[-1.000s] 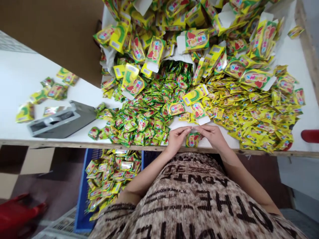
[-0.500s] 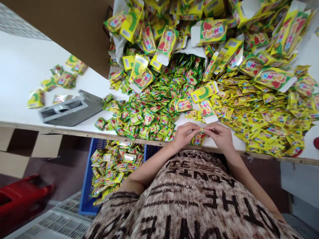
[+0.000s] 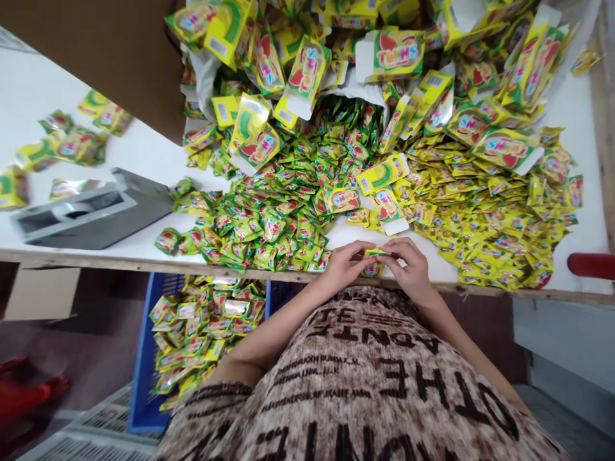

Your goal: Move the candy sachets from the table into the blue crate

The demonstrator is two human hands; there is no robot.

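Note:
At the table's front edge, my left hand (image 3: 346, 264) and my right hand (image 3: 407, 264) pinch a small yellow-green candy box (image 3: 377, 253) between them, one at each end. Its top edge faces me, and part of its printed front shows lower down. Just beyond my hands lie a few printed boxes (image 3: 385, 205) and some yellow packets. A heap of green candy packets (image 3: 271, 227) spreads beside my left hand. To the right of my right hand is a heap of yellow candy packets (image 3: 485, 224).
Flattened and folded printed boxes (image 3: 396, 54) pile up at the back. A grey tape dispenser (image 3: 96, 211) stands at the left, near a brown cardboard panel (image 3: 106, 57). Below the table edge, a blue crate (image 3: 144, 358) holds many filled boxes. A red handle (image 3: 590, 264) lies at the right.
The camera view has shifted a little to the right. The box between my fingers has tipped, so its narrow end now shows more and its printed front less.

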